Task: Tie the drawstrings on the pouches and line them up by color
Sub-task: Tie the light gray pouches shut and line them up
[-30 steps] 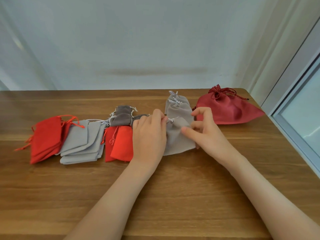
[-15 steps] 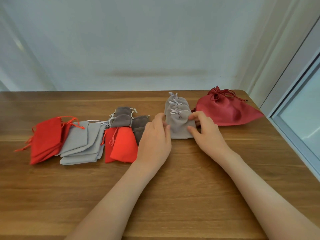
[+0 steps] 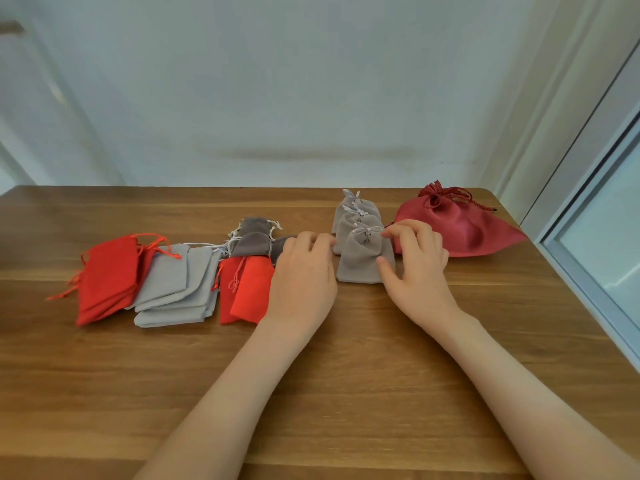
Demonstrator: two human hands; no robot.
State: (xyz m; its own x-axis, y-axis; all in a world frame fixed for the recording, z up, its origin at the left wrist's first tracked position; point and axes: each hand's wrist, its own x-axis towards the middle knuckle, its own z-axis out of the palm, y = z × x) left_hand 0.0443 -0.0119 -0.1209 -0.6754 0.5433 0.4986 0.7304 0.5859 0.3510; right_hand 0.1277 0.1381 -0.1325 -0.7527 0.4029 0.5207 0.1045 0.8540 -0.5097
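Two bare forearms are laid across the wooden table (image 3: 311, 393), nearest the viewer.

- Left hand (image 3: 301, 271): held palm down, fingers loosely bent and close together, nothing gripped. A dark grey pouch is partly covered by it.
- Right hand (image 3: 415, 265): fingers spread apart and lightly bent, with no clamp seen.
- Nearest grey pouch (image 3: 362, 265): tied at the neck and laid flat between the two sets of fingertips. Its right edge is touched by the right thumb, and the right forefinger is set by the knot. The left fingertips lie just beside its neck; contact there cannot be told.
- Orange-red pouches (image 3: 247, 292): overlapped, just left of the left hand.
- Light grey pouches (image 3: 176, 285): fanned flat, further left.
- Red pile (image 3: 107, 278): furthest left.
- Dark grey pouches (image 3: 251, 237): beyond the left knuckles, slightly leftward.
- Two more grey pouches (image 3: 360, 221): tied and lined up beyond the fingertips, each overlapped by the nearer one.
- Dark red satin pouch (image 3: 460, 226): drawn shut, just beyond the right fingers.
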